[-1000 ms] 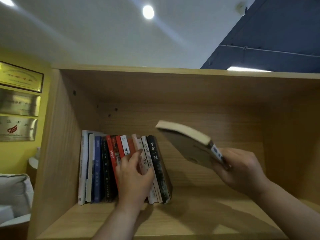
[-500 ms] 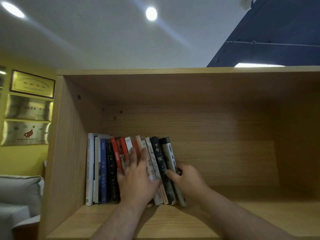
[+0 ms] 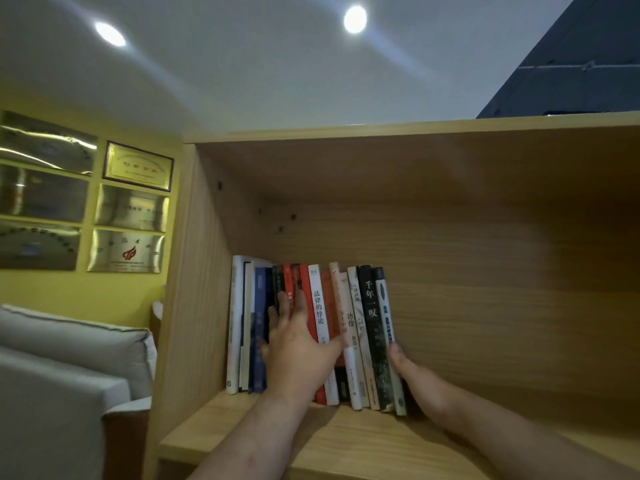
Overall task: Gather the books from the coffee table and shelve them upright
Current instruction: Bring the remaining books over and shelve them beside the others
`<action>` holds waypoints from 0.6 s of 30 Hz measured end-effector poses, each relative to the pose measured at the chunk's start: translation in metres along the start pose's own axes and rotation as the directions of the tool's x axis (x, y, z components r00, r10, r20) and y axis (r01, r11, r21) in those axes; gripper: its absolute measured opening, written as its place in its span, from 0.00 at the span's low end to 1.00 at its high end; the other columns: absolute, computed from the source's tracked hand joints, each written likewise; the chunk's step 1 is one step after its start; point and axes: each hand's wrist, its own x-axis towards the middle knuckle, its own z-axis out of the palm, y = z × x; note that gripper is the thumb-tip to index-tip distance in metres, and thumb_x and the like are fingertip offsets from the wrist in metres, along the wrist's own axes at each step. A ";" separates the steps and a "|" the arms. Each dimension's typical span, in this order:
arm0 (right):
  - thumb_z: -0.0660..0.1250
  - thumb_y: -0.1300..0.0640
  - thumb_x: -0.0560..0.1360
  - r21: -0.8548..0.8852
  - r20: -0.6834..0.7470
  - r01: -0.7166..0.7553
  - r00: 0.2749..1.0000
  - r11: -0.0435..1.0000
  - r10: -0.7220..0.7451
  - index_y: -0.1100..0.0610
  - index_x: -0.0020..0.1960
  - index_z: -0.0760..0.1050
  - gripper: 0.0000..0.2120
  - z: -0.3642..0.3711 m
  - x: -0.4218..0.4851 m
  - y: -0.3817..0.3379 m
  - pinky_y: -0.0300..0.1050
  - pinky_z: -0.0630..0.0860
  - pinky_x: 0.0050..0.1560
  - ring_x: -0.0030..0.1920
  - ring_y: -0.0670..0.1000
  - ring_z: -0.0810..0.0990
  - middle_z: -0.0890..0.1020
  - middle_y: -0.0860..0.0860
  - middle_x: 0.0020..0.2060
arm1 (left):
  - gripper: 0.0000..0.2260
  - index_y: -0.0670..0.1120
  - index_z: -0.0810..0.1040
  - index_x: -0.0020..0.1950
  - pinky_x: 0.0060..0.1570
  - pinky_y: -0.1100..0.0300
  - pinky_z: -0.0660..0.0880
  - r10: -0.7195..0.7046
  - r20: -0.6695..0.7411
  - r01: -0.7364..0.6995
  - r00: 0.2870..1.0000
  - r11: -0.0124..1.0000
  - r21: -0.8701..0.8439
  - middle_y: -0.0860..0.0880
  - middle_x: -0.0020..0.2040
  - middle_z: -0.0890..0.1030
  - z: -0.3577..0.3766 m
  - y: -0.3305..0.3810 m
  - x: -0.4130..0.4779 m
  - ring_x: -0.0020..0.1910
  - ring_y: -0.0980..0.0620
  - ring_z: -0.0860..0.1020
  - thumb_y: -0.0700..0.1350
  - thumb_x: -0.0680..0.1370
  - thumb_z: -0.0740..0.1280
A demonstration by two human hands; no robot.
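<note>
Books (image 3: 318, 323) stand in a row on the wooden shelf (image 3: 346, 441), packed toward the bay's 9 o'clock wall, spines out, mostly upright, the middle ones leaning slightly toward 11 o'clock. Left hand (image 3: 298, 355) is open and flat, fingers straight, pressing on the red and dark spines mid-row. Right hand (image 3: 412, 372) is against the 3 o'clock face of the grey book (image 3: 386, 327), the last one in the row, thumb by its spine edge. The fingers are hidden behind the cover, so I cannot tell whether it grips or just pushes. The black book (image 3: 370, 313) touches the grey book at its 9 o'clock side. Sofa (image 3: 69, 358) at the frame's 8 o'clock, plaques (image 3: 131, 209) on the yellow wall at 9 to 10 o'clock, ceiling lights (image 3: 355, 19) at 12.
</note>
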 end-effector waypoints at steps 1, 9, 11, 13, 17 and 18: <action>0.44 0.29 0.78 -0.054 -0.007 -0.008 1.000 0.999 0.008 0.45 0.78 0.63 0.35 -0.001 -0.001 0.001 0.52 0.67 0.71 0.66 0.49 0.76 0.79 0.47 0.64 | 0.38 0.59 0.55 0.80 0.76 0.37 0.56 0.013 -0.029 -0.013 0.999 1.000 -0.003 0.51 0.82 0.56 -0.003 -0.002 0.000 0.80 0.44 0.56 0.62 0.74 0.68; 0.43 0.27 0.75 -0.168 -0.036 -0.001 0.999 0.986 -0.005 0.48 0.80 0.61 0.40 -0.002 -0.006 0.006 0.53 0.60 0.77 0.75 0.52 0.69 0.72 0.51 0.74 | 0.30 0.44 0.63 0.75 0.66 0.48 0.72 -0.267 -0.156 0.238 0.951 0.954 -0.181 0.45 0.69 0.65 -0.029 -0.022 0.011 0.70 0.46 0.65 0.45 0.75 0.71; 0.43 0.29 0.78 -0.156 -0.037 0.001 0.999 0.988 -0.007 0.48 0.80 0.61 0.38 -0.002 -0.005 0.006 0.53 0.61 0.76 0.74 0.52 0.70 0.73 0.51 0.74 | 0.36 0.43 0.58 0.78 0.70 0.45 0.71 -0.278 -0.140 0.245 0.950 0.946 -0.213 0.44 0.72 0.64 -0.022 -0.022 0.010 0.73 0.45 0.63 0.42 0.74 0.71; 0.44 0.29 0.77 -0.143 -0.050 0.007 0.999 0.990 -0.014 0.48 0.80 0.62 0.38 -0.002 -0.004 0.008 0.53 0.62 0.76 0.73 0.52 0.71 0.74 0.50 0.73 | 0.33 0.42 0.60 0.77 0.67 0.43 0.73 -0.327 -0.161 0.276 0.931 0.921 -0.276 0.44 0.70 0.67 -0.020 -0.020 0.014 0.71 0.44 0.67 0.40 0.74 0.70; 0.45 0.33 0.81 -0.088 -0.065 0.043 0.997 0.995 -0.049 0.46 0.78 0.64 0.31 -0.002 -0.004 0.009 0.45 0.73 0.59 0.59 0.46 0.78 0.80 0.45 0.59 | 0.20 0.43 0.72 0.68 0.59 0.44 0.79 -0.378 -0.227 0.293 0.898 0.896 -0.333 0.45 0.63 0.74 -0.029 -0.021 0.026 0.61 0.43 0.75 0.37 0.75 0.67; 0.46 0.33 0.81 -0.080 -0.070 0.040 0.997 0.996 -0.045 0.46 0.77 0.65 0.31 -0.001 -0.004 0.008 0.45 0.73 0.58 0.58 0.45 0.78 0.80 0.45 0.58 | 0.19 0.44 0.74 0.67 0.58 0.44 0.79 -0.380 -0.228 0.303 0.897 0.901 -0.310 0.44 0.62 0.76 -0.031 -0.021 0.029 0.61 0.43 0.76 0.37 0.76 0.67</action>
